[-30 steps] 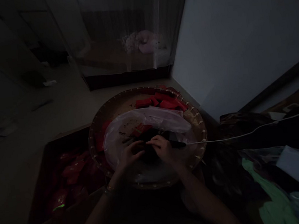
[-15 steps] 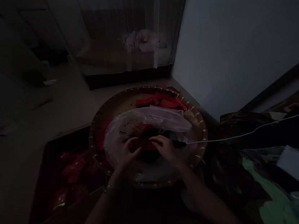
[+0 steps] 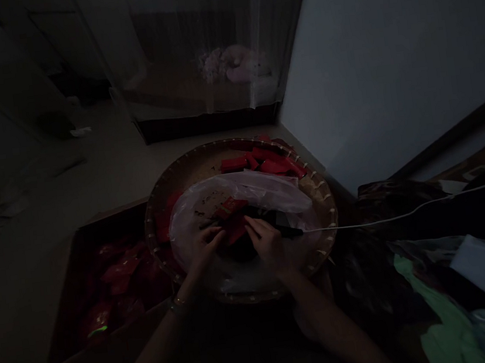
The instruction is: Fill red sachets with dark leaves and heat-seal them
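Observation:
Between my two hands is a small red packet (image 3: pixel 234 230), tilted over the middle of a round woven bamboo tray (image 3: pixel 195 153). The left edge of the packet is pinched by my left hand (image 3: pixel 209 247). My right hand (image 3: pixel 267 240) grips its right edge with closed fingertips. Just beyond it lies another red packet (image 3: pixel 231 207) with gold marks, next to scattered dark bits. Under my hands is a dark object too dim to make out. A black piece (image 3: pixel 290 231) with a white cord (image 3: pixel 375 223) reaches out to its right. Clear plastic sheeting (image 3: pixel 185 221) surrounds this spot.
Several red packets (image 3: pixel 273 163) lie at the tray's far right rim. A cardboard box (image 3: pixel 63 286) with many shiny red packets (image 3: pixel 121 273) stands at the left. Clothes, including a green one (image 3: pixel 435 311), are heaped at the right, below a pale wall (image 3: pixel 388 69).
The red packet between my hands has tipped up and shows more of its face. My right hand has turned slightly, fingertips closer together; my left hand has shifted a little left.

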A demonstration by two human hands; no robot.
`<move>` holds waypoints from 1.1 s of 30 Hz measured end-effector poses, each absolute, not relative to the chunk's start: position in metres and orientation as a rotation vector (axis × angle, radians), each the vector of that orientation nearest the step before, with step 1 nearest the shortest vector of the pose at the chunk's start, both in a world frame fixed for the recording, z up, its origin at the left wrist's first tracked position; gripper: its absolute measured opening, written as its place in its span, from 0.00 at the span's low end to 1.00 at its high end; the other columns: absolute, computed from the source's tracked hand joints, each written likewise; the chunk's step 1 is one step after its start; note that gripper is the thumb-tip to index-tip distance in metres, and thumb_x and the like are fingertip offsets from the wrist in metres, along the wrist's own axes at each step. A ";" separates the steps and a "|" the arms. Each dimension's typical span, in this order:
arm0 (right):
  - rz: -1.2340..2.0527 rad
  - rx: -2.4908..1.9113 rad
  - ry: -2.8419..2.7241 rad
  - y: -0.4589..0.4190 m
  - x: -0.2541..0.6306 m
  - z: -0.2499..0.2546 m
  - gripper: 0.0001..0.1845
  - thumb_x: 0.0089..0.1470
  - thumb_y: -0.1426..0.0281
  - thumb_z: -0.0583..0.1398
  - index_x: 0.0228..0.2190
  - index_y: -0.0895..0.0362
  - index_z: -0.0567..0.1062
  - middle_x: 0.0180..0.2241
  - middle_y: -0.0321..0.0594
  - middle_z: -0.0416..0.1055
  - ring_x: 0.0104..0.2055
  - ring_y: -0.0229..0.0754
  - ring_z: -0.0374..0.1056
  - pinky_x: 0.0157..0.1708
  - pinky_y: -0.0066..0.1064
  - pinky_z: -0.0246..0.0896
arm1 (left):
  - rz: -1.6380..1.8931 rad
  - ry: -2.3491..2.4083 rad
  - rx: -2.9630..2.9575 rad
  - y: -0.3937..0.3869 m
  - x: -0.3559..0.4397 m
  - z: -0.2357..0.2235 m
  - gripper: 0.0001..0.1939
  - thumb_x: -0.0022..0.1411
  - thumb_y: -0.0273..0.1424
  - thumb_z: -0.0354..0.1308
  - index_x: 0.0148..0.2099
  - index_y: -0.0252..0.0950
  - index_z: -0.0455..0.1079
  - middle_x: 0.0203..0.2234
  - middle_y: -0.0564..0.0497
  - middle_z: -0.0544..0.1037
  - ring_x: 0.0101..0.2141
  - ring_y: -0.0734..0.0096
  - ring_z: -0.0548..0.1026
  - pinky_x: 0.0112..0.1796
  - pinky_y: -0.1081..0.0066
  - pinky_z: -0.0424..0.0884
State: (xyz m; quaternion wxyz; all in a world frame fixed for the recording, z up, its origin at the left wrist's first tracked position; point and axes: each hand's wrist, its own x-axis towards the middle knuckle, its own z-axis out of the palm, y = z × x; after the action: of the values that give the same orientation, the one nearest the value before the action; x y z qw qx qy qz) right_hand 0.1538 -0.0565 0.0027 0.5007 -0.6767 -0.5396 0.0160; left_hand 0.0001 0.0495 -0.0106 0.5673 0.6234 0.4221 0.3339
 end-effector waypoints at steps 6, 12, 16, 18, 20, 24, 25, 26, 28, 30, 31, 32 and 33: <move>0.020 -1.645 -1.364 -0.057 0.148 0.004 0.19 0.62 0.70 0.51 0.50 0.55 0.74 0.47 0.48 0.74 0.50 0.46 0.71 0.52 0.41 0.66 | 0.814 0.946 1.407 0.049 -0.001 -0.015 0.23 0.46 0.47 0.65 0.36 0.32 0.76 0.19 0.52 0.76 0.22 0.71 0.73 0.23 0.74 0.68; 0.009 -1.638 -1.343 -0.058 0.149 0.013 0.13 0.60 0.67 0.56 0.40 0.56 0.78 0.40 0.49 0.73 0.44 0.45 0.69 0.47 0.38 0.67 | 0.781 0.927 1.449 0.050 -0.002 -0.010 0.19 0.48 0.44 0.65 0.35 0.32 0.76 0.23 0.50 0.78 0.25 0.69 0.74 0.27 0.73 0.70; -0.067 -1.722 -1.331 -0.056 0.154 0.021 0.09 0.55 0.65 0.60 0.27 0.56 0.78 0.31 0.45 0.67 0.38 0.45 0.65 0.42 0.39 0.65 | 0.826 0.914 1.556 0.051 -0.002 -0.011 0.14 0.47 0.40 0.65 0.32 0.34 0.77 0.26 0.50 0.80 0.29 0.66 0.76 0.32 0.70 0.72; -0.020 -1.685 -1.399 -0.055 0.156 0.022 0.09 0.56 0.69 0.58 0.27 0.55 0.77 0.29 0.42 0.68 0.36 0.44 0.64 0.41 0.38 0.64 | 0.842 0.921 1.579 0.052 -0.003 -0.013 0.12 0.47 0.39 0.65 0.32 0.35 0.77 0.27 0.49 0.80 0.30 0.65 0.76 0.34 0.69 0.72; 0.056 -1.628 -1.422 -0.053 0.156 0.021 0.08 0.56 0.71 0.57 0.27 0.55 0.76 0.28 0.42 0.71 0.35 0.44 0.66 0.40 0.37 0.64 | 0.853 0.932 1.575 0.053 -0.004 -0.015 0.12 0.48 0.38 0.65 0.32 0.35 0.77 0.27 0.49 0.80 0.30 0.66 0.76 0.34 0.69 0.72; 0.254 -1.617 -1.341 -0.051 0.153 0.019 0.04 0.50 0.69 0.60 0.29 0.55 0.76 0.30 0.42 0.74 0.35 0.43 0.69 0.37 0.34 0.65 | 0.856 0.933 1.539 0.054 -0.004 -0.013 0.13 0.47 0.39 0.65 0.32 0.35 0.77 0.26 0.50 0.80 0.29 0.67 0.76 0.33 0.70 0.72; 0.334 -1.623 -1.325 -0.051 0.153 0.019 0.05 0.49 0.68 0.61 0.30 0.56 0.76 0.30 0.42 0.75 0.34 0.43 0.69 0.36 0.33 0.65 | 0.848 0.922 1.545 0.054 -0.003 -0.013 0.13 0.47 0.39 0.65 0.32 0.35 0.76 0.26 0.50 0.79 0.29 0.67 0.76 0.33 0.70 0.72; 0.424 -1.623 -1.310 -0.051 0.153 0.019 0.07 0.48 0.67 0.62 0.31 0.56 0.76 0.30 0.41 0.75 0.33 0.43 0.69 0.35 0.33 0.65 | 0.838 0.905 1.556 0.054 -0.003 -0.012 0.12 0.46 0.38 0.65 0.32 0.35 0.76 0.26 0.51 0.79 0.29 0.67 0.76 0.33 0.70 0.72; 0.620 -1.606 -1.269 -0.050 0.155 0.018 0.11 0.48 0.65 0.62 0.34 0.57 0.77 0.29 0.39 0.75 0.31 0.42 0.69 0.32 0.31 0.65 | 0.809 0.861 1.584 0.053 -0.001 -0.012 0.12 0.47 0.38 0.65 0.31 0.35 0.76 0.26 0.50 0.79 0.29 0.66 0.76 0.33 0.70 0.72; 0.802 -1.579 -1.210 -0.049 0.160 0.016 0.12 0.50 0.64 0.60 0.34 0.58 0.78 0.27 0.38 0.75 0.28 0.40 0.69 0.28 0.30 0.64 | 0.764 0.817 1.611 0.053 0.000 -0.013 0.12 0.50 0.38 0.63 0.33 0.35 0.76 0.27 0.50 0.79 0.30 0.66 0.76 0.33 0.69 0.72; 0.874 -1.565 -1.182 -0.049 0.162 0.014 0.13 0.50 0.63 0.59 0.33 0.59 0.78 0.26 0.37 0.75 0.26 0.40 0.68 0.27 0.30 0.64 | 0.749 0.800 1.629 0.054 -0.001 -0.014 0.13 0.52 0.38 0.62 0.35 0.35 0.76 0.29 0.49 0.80 0.31 0.65 0.76 0.34 0.69 0.72; 0.936 -1.546 -1.155 -0.048 0.165 0.012 0.14 0.51 0.63 0.58 0.34 0.59 0.78 0.26 0.37 0.75 0.26 0.39 0.68 0.27 0.30 0.64 | 0.746 0.786 1.655 0.056 -0.001 -0.015 0.13 0.54 0.38 0.60 0.38 0.35 0.76 0.32 0.48 0.80 0.33 0.64 0.77 0.35 0.68 0.72; 0.987 -1.520 -1.127 -0.048 0.168 0.010 0.15 0.52 0.63 0.57 0.35 0.59 0.78 0.27 0.38 0.76 0.26 0.39 0.69 0.28 0.30 0.65 | 0.758 0.778 1.691 0.057 -0.002 -0.017 0.14 0.56 0.38 0.58 0.41 0.35 0.75 0.35 0.47 0.80 0.36 0.63 0.77 0.37 0.67 0.73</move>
State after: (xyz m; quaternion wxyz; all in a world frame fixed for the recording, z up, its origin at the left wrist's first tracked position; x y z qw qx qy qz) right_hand 0.1676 -0.0483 0.0103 0.4826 -0.6237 -0.4626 0.4051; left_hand -0.0019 0.0570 -0.0167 0.5362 0.7102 0.3267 0.3184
